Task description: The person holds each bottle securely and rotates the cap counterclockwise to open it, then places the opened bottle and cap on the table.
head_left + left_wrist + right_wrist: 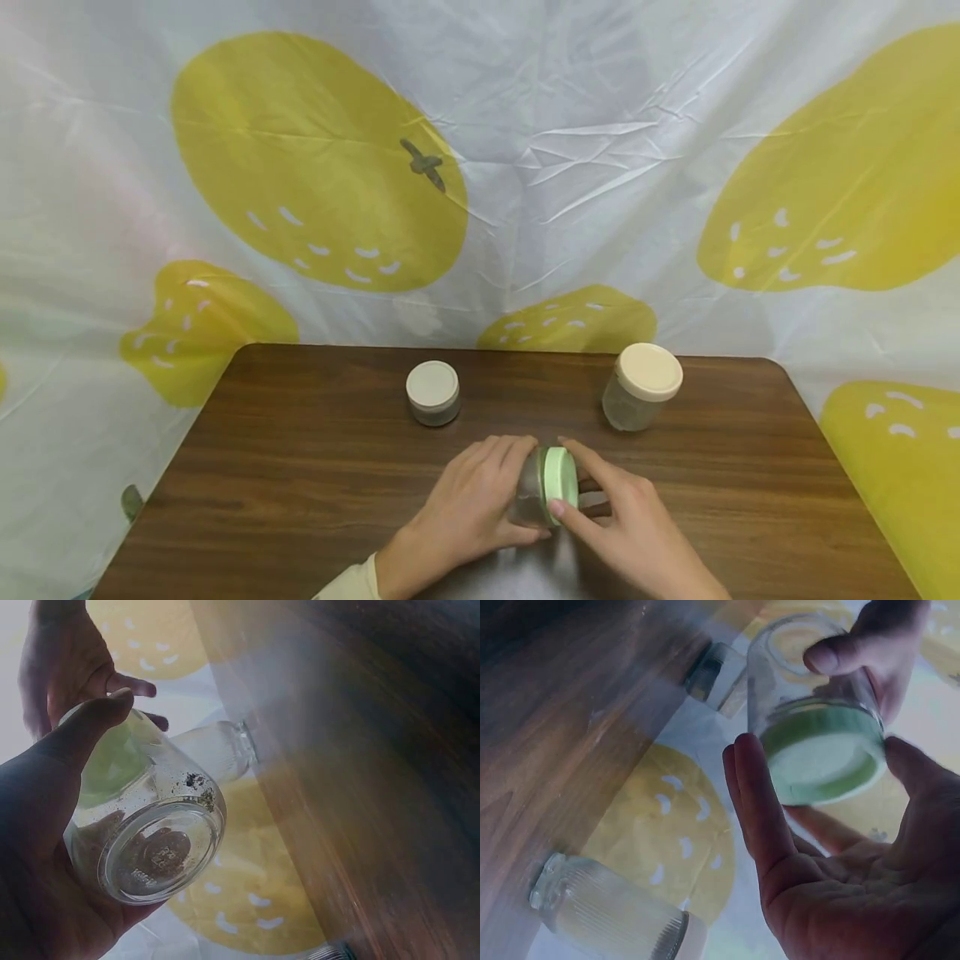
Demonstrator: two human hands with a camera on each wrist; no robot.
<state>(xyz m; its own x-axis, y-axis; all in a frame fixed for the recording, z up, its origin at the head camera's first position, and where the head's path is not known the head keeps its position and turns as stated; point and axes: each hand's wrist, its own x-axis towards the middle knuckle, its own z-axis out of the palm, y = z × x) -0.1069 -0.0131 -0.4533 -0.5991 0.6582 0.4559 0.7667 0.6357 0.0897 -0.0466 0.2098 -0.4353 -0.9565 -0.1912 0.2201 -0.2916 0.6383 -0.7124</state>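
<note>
A clear glass jar (529, 490) is tilted on its side above the table, its light green lid (561, 482) facing right. My left hand (471, 507) grips the jar's body, thumb on one side and fingers round the other. Thumb and fingers of my right hand (636, 518) pinch the lid's rim from opposite sides, with the palm away from its top. In the left wrist view, dark specks show near the base of the glass jar (161, 847), and raised marks are on its bottom. The green lid (821, 761) sits on the jar's mouth in the right wrist view.
A short glass jar with a white lid (432, 385) stands at the back left of the brown wooden table (300, 467). Further right is a taller ribbed jar with a cream lid (648, 373). Behind the table hangs a white cloth (600, 167) with yellow fruit prints.
</note>
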